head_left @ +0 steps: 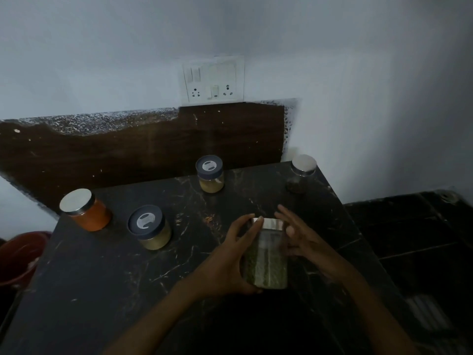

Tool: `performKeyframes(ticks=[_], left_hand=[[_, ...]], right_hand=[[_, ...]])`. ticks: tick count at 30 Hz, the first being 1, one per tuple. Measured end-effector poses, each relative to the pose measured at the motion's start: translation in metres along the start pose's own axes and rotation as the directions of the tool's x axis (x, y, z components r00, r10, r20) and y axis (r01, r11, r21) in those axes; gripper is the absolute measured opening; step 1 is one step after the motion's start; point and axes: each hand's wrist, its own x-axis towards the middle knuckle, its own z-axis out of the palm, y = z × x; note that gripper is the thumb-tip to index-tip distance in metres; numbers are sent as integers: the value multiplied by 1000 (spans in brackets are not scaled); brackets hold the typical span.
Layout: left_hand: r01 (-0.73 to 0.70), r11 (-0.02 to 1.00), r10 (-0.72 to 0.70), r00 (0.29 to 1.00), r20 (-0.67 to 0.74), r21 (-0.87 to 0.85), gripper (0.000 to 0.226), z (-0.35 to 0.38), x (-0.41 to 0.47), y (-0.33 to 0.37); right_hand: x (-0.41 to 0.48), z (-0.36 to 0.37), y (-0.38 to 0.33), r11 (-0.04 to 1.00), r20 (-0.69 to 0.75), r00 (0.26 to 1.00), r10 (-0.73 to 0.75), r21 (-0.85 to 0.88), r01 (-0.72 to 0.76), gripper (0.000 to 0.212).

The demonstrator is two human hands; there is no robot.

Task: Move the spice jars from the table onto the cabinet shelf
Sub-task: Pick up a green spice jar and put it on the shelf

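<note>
Green herbs fill the jar the left hand wraps near the table's front, right hand open beside it, maybe touching; four jars wait, no shelf shows.

bare forearms, no sleeves, two hands

Waitbare left hand, right hand, forearms
</note>
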Motion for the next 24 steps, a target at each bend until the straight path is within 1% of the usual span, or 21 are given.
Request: performKeyframes(ticks=[1, 2, 4, 6, 7, 9, 11, 13, 15, 18, 19, 20, 23, 24], left_hand=[[6, 1000, -6, 1000, -3, -10, 121, -2, -2, -2], [11, 1000, -12, 1000, -7, -13, 121, -4, -3, -5], [18, 1000, -18, 1000, -13, -4, 121, -8, -5, -7], [19, 1000, -19, 1000, -5, 9, 120, -12, -7, -8], [20, 1000, -20, 1000, 1, 15, 120, -14, -7, -8], [22, 1000, -22, 1000, 6, 17, 119, -16, -9, -8], [36, 999, -36, 999, 9, -2, 121, -18, -10, -10], [61, 998, -61, 998, 26, -10, 126, -20, -12, -11], [73, 997, -74, 995, 60, 24, 130, -22, -14, -10], [50, 997, -57, 993, 107, 66, 125, -23, -14, -6], [45, 997, -52, 992, 113, 62, 120, -24, -14, -6], [45, 998, -49, 993, 108, 42, 117, -25, -14, -7], [81, 994, -75, 994, 80, -75, 116, -28, -19, -11], [97, 990, -89, 993, 77, -105, 118, -30, -22, -12]], right_hand=[[-3, 1, 0, 1000, 33, 999, -6, -25, 6, 89], [-8, 3, -2, 995, 59, 998, -12, -99, 18, 104], [-16, 11, -6, 935, 79, 997, -25, -352, 51, 126], [-21, 23, -9, 832, 74, 997, -35, -550, 70, 138], [-21, 29, -9, 782, 74, 997, -38, -619, 76, 141], [-20, 38, -10, 713, 52, 997, -50, -698, 72, 140], [-17, 43, -12, 683, 21, 998, -55, -728, 53, 135], [-14, 46, -14, 687, 2, 999, -52, -726, 37, 129], [-9, 51, -19, 682, -2, 1000, -31, -732, 20, 122], [-2, 62, -24, 601, -63, 998, 30, -796, -69, 103], [-1, 63, -23, 582, -65, 998, 11, -811, -60, 106], [-1, 63, -22, 582, -44, 999, -9, -813, -31, 113], [-11, 56, -29, 665, 99, 995, 32, -745, 53, 133], [-13, 52, -31, 688, 114, 993, 43, -724, 53, 136]])
